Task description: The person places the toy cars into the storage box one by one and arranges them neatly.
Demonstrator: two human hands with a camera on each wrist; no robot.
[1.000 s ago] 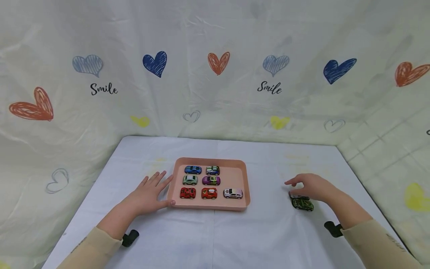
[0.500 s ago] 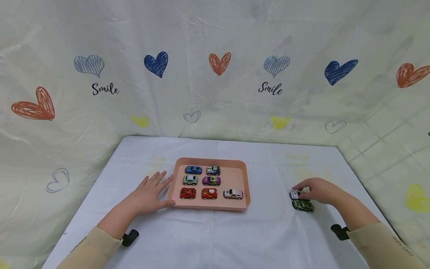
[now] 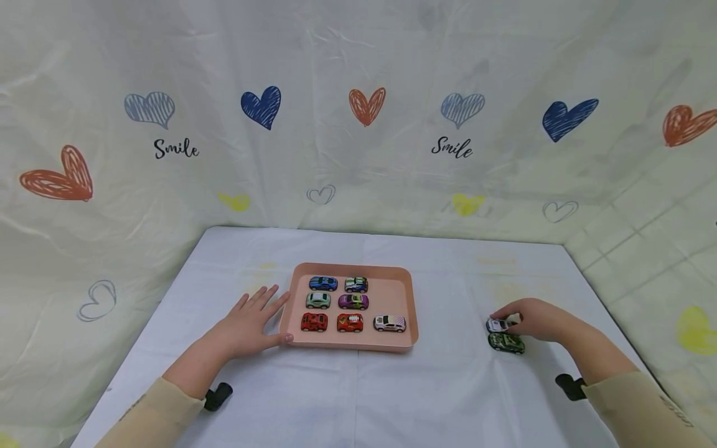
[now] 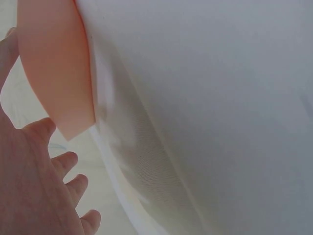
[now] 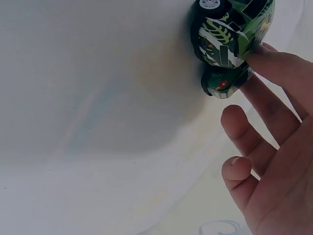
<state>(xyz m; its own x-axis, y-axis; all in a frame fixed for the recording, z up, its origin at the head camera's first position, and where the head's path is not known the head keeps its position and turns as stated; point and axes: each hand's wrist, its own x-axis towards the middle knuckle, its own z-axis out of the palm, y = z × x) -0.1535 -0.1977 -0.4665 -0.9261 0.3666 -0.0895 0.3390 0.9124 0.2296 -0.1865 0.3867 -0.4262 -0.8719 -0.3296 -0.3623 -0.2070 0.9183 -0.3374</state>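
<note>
My left hand (image 3: 246, 325) lies with spread fingers along the left side of a pink tray (image 3: 412, 311); its thumb meets the tray's near corner. The left wrist view shows the tray's wall (image 4: 56, 63) beside the fingers. To the right of the tray, my right hand (image 3: 534, 318) pinches a small white toy car (image 3: 496, 325) between thumb and fingers. A green camouflage toy car (image 3: 506, 343) sits right in front of it. In the right wrist view this green car (image 5: 225, 39) largely hides the pinched one, while the other fingers (image 5: 244, 129) stay loosely bent.
Several toy cars stand in rows in the tray, among them a blue one (image 3: 323, 284), a purple one (image 3: 353, 302), a red one (image 3: 314, 322) and a white one (image 3: 389, 323). A white cloth (image 3: 358, 398) covers the table, with a heart-printed curtain (image 3: 370, 174) behind.
My right hand has come down from above the two cars on the right, drawn slightly rightward, and now grips the white toy car. The left hand and tray have stayed put.
</note>
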